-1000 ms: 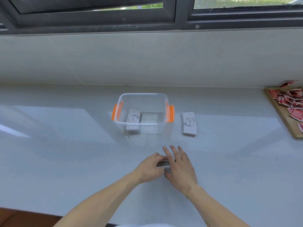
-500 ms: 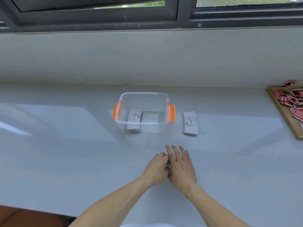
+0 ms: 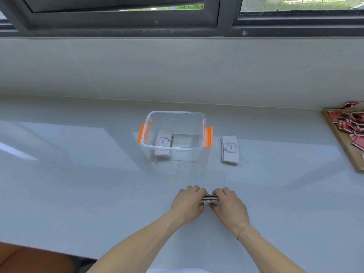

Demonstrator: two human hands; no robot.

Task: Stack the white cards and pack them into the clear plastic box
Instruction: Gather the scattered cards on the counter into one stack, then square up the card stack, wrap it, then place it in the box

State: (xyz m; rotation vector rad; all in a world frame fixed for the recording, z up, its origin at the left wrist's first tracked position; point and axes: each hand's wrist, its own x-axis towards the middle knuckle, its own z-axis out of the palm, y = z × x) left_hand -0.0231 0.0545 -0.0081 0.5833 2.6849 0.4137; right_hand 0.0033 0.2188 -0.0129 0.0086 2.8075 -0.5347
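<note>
A clear plastic box (image 3: 175, 115) with orange side latches stands on the white sill, lid off. One stack of white cards (image 3: 163, 141) lies inside it at the left. A second stack of white cards (image 3: 229, 149) lies on the sill just right of the box. Nearer to me, my left hand (image 3: 188, 203) and my right hand (image 3: 229, 205) grip a third stack of cards (image 3: 210, 198) by its two ends, standing it on edge on the sill. Only its striped edge shows between my fingers.
A wooden tray (image 3: 343, 138) with several red cards lies at the far right edge. The white wall and dark window frame rise behind the box. A brown surface (image 3: 29, 259) shows below the sill's front edge at lower left.
My right hand has gone from lying flat over the stack to curling round its right end. Both hands now pinch the stack from opposite sides.
</note>
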